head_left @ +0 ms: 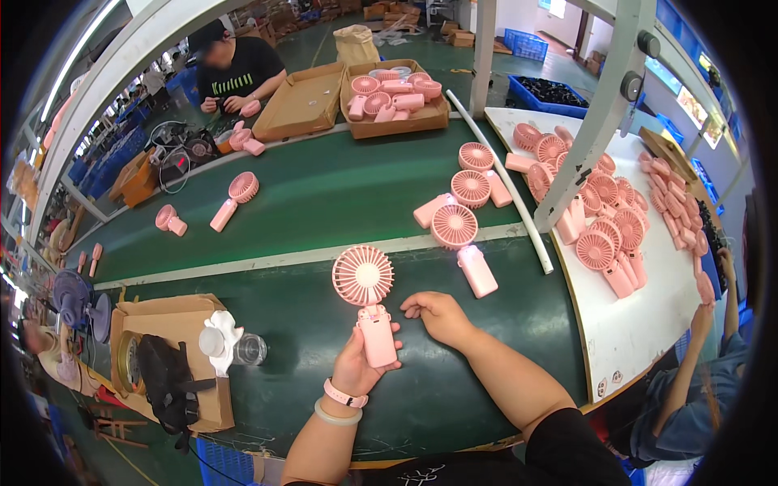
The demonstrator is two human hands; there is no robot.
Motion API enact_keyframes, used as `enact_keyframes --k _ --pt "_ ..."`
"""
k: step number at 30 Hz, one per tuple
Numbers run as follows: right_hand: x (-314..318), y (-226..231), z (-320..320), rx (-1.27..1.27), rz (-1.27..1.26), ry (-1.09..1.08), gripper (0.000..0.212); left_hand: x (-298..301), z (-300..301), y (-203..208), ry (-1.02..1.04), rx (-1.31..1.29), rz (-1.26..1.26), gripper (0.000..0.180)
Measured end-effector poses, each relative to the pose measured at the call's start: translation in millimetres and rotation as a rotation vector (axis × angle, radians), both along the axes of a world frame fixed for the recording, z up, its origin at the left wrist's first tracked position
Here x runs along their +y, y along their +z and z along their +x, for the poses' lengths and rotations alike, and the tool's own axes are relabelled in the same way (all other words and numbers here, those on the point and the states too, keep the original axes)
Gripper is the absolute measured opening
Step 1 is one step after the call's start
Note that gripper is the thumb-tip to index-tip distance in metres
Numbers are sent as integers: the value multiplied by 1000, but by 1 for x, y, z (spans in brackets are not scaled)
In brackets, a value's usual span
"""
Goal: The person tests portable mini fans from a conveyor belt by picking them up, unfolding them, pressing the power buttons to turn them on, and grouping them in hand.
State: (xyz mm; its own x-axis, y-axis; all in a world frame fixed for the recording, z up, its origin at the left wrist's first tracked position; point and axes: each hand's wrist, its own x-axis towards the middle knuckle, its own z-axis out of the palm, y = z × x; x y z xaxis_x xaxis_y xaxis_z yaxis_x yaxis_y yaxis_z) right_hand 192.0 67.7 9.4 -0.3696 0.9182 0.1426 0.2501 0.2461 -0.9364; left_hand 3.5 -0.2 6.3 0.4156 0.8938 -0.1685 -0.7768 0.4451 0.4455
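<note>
At the lower centre of the frame the left hand (356, 364) has its grip closed round the handle of a pink handheld fan (366, 304), held upright with its round grille facing up. The right hand (438, 314) rests empty and loosely curled on the green desk (324, 202) just beside it. This fan looks assembled and whole; to the upper right, three more fans (462, 212) lie on the desk, and a white side table (640, 324) holds a crowd of others, so the batch seems only partly handled.
</note>
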Motion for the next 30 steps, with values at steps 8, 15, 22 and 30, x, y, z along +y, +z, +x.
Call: enact_keyframes --k 8,15,22,30 --pt "1 -2 1 -5 5 4 29 -1 1 2 -5 -5 3 48" --pt "1 -1 1 -7 17 3 30 0 1 0 -10 -22 27 48" --pt "0 -2 1 -10 22 7 30 -2 1 -1 -21 -68 38 49" --pt "2 1 1 -19 29 11 30 -1 1 1 -5 -83 47 52"
